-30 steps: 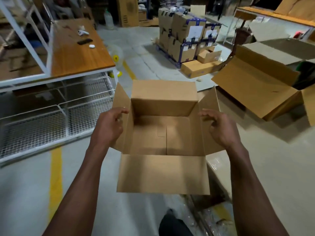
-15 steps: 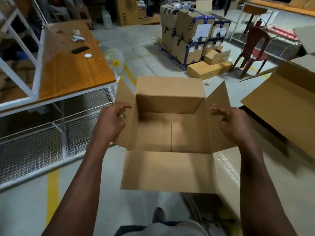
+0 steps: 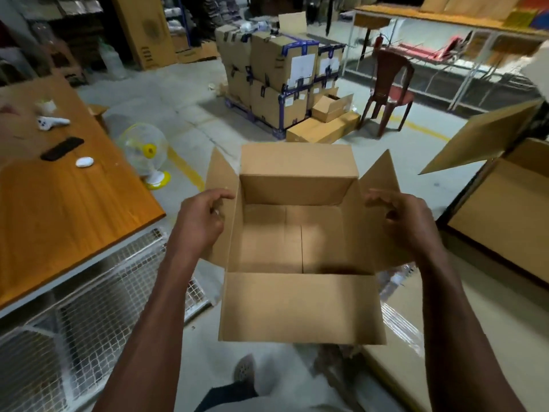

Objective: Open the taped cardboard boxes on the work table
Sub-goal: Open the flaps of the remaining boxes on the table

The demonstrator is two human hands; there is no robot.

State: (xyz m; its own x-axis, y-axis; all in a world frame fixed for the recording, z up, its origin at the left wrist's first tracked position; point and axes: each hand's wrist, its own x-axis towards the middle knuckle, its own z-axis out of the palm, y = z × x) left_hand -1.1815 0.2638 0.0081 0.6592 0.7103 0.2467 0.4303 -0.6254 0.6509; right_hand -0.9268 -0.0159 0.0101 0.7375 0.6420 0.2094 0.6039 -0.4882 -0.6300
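Note:
An open, empty cardboard box (image 3: 300,307) hangs in the air in front of me, all flaps spread outward. My left hand (image 3: 197,223) grips its left side flap and my right hand (image 3: 407,223) grips its right side flap. The inside shows a bare bottom with a centre seam. The near flap hangs down toward me and hides the floor below it.
A wooden work table (image 3: 59,209) stands at left with a white controller (image 3: 50,122), a black remote (image 3: 63,148) and a white case. A small fan (image 3: 142,150) sits on the floor. Taped boxes on a pallet (image 3: 282,81), a red chair (image 3: 389,90) and another open box (image 3: 502,212) lie ahead and right.
The view has swung left and up with the box held in both hands; the large open box at right has slid toward the frame edge, and the chair and pallet show more fully.

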